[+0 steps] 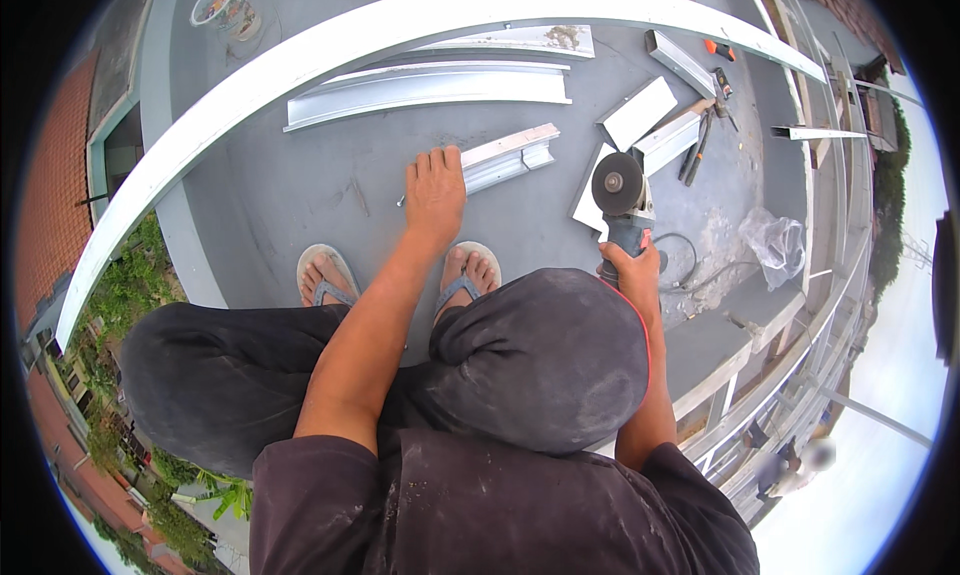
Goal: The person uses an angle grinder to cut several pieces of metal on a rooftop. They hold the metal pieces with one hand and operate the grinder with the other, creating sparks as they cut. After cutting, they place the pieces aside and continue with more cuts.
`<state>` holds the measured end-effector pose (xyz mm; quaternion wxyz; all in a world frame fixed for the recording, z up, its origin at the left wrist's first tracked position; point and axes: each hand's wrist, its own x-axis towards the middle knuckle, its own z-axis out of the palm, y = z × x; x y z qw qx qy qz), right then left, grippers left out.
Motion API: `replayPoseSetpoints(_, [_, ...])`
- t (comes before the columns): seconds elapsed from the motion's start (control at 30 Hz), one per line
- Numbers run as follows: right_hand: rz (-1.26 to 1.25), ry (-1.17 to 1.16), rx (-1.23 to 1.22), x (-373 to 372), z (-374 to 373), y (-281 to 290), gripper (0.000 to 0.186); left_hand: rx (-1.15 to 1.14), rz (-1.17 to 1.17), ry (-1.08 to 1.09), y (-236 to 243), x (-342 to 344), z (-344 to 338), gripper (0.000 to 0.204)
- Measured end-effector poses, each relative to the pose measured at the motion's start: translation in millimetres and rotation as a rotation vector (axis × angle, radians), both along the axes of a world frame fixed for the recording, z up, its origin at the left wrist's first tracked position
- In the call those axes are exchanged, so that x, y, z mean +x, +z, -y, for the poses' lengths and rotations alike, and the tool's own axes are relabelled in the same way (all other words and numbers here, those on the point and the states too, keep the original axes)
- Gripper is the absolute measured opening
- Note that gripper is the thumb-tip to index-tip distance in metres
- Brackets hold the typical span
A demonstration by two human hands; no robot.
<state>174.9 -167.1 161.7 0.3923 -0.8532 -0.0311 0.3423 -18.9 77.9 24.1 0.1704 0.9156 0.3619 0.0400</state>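
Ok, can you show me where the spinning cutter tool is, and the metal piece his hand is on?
angle grinder (622, 200), head view, on its round disc.
short metal channel (510, 155), head view, on its middle, beside the left hand (436, 190).
right hand (630, 272), head view, gripping the grinder's handle.

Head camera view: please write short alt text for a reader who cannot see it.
A crouching person's left hand presses on a short metal channel piece on a grey floor, while the right hand grips an angle grinder. More metal channels lie beyond.
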Motion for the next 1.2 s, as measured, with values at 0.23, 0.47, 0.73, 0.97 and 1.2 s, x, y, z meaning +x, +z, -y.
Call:
replayPoseSetpoints(0.23, [0.006, 0.026, -0.046, -12, 9, 0, 0.045, -0.037, -0.086, -0.059, 3, -4, 24, 0.06])
replayPoseSetpoints(0.47, [-0.002, 0.097, -0.113, -21, 8, 7, 0.048, -0.366, -0.152, -0.082, 20, 1, 2, 0.078])
replayPoseSetpoints(0.73, [0.02, 0.114, -0.098, -13, 0, 10, 0.051, -0.403, 0.281, -0.018, -18, -1, 1, 0.071])
replayPoseSetpoints(0.97, [0.063, 0.316, -0.227, -5, -14, 19, 0.062, -0.791, 0.428, 0.289, -12, -18, 9, 0.056])
replayPoseSetpoints(1.2, [0.025, 0.482, -0.262, -18, -59, 6, 0.073, -0.847, 0.431, 0.343, -5, -16, 3, 0.056])
